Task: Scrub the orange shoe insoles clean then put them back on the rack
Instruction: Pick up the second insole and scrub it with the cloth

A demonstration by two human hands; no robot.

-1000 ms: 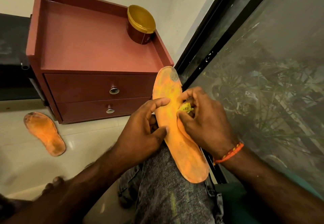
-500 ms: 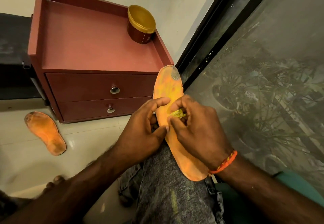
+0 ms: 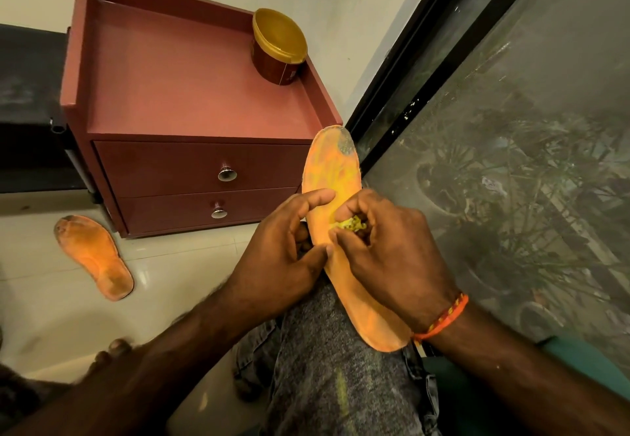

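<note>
Your right hand (image 3: 388,248) is curled tight around a small yellow scrubber (image 3: 353,223), a crumpled, nubbly wad pressed against the orange insole (image 3: 332,176). Your left hand (image 3: 283,255) pinches that insole's left edge, forefinger over the face and thumb at the rim. The insole is long, flat and rounded at both ends, its foam face streaked yellow, with a grey worn patch at the toe; it lies along your knee on speckled grey denim (image 3: 334,360). A braided orange thread (image 3: 443,319) circles your right wrist.

Farther out, a second insole (image 3: 97,258) lies flat on the glossy pale floor tiles (image 3: 177,265), grimy at toe and heel. Behind it stands a matte reddish cabinet (image 3: 191,94) with two drawers and round metal knobs; a gold-lidded tub (image 3: 278,45) sits on its top, in the back right corner. Dusty glass (image 3: 511,163) runs along your right.

Against a second ago: your right hand and the scrubber have worked up the insole toward the toe, closing on your left forefinger. The floor insole and tub have not moved.
</note>
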